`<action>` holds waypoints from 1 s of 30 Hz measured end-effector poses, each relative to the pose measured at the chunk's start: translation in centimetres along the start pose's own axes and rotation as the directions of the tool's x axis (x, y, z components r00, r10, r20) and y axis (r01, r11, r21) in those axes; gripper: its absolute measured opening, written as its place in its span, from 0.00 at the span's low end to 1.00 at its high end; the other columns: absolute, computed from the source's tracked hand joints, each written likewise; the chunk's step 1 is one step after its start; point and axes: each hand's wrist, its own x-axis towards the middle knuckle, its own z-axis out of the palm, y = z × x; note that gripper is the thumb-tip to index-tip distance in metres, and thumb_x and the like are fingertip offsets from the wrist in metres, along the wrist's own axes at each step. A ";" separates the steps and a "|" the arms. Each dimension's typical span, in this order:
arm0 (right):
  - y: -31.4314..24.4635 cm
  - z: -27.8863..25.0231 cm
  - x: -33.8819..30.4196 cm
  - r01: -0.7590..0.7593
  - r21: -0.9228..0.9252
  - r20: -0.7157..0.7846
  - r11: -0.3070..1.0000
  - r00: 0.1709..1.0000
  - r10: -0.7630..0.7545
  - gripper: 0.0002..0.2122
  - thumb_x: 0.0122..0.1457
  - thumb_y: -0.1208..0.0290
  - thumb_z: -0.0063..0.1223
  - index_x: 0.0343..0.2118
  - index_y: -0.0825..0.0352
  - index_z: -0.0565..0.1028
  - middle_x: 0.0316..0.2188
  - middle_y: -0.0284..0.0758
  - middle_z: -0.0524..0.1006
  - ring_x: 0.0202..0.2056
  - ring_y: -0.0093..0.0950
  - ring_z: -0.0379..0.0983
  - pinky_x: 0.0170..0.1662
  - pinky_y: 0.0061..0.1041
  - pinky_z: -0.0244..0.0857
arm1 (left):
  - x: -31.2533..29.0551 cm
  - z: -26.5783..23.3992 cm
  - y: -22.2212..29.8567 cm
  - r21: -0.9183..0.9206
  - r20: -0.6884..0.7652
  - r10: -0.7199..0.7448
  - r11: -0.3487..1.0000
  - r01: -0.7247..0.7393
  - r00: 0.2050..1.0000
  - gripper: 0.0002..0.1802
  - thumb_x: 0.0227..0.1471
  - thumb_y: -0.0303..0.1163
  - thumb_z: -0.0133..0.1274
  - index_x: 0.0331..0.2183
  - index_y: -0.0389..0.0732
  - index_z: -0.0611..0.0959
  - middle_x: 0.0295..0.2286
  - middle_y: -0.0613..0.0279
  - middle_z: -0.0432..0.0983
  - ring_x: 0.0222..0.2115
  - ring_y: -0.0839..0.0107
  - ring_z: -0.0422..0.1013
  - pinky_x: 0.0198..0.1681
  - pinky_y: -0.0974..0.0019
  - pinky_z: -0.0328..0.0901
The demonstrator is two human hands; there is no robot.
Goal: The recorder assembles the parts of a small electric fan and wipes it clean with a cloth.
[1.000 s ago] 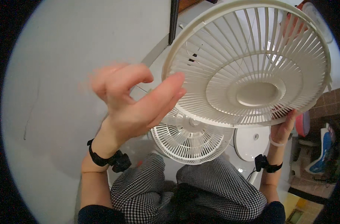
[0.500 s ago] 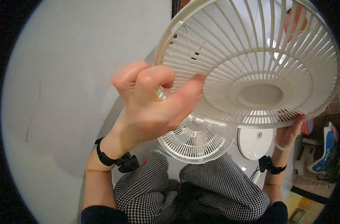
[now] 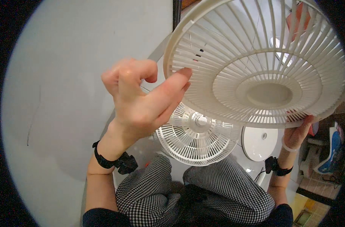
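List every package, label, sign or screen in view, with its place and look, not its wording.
None can be made out. In view are only a white fan grille between the left hand and right hand, and a second white grille below.

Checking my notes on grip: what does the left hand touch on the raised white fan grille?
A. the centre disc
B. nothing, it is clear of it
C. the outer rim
C: the left hand puts its thumb against the outer rim of the fan grille.
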 end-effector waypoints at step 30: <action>0.9 3.9 1.3 -0.239 0.172 0.030 0.956 0.971 0.237 0.16 0.66 0.59 0.40 0.50 0.63 0.69 0.45 0.36 0.75 0.45 0.29 0.73 0.50 0.31 0.66 | 0.6 0.7 0.4 -0.012 -0.115 0.063 0.998 -0.065 0.991 0.22 0.29 0.39 0.70 0.34 0.50 0.86 0.30 0.68 0.60 0.33 0.68 0.57 0.41 0.64 0.51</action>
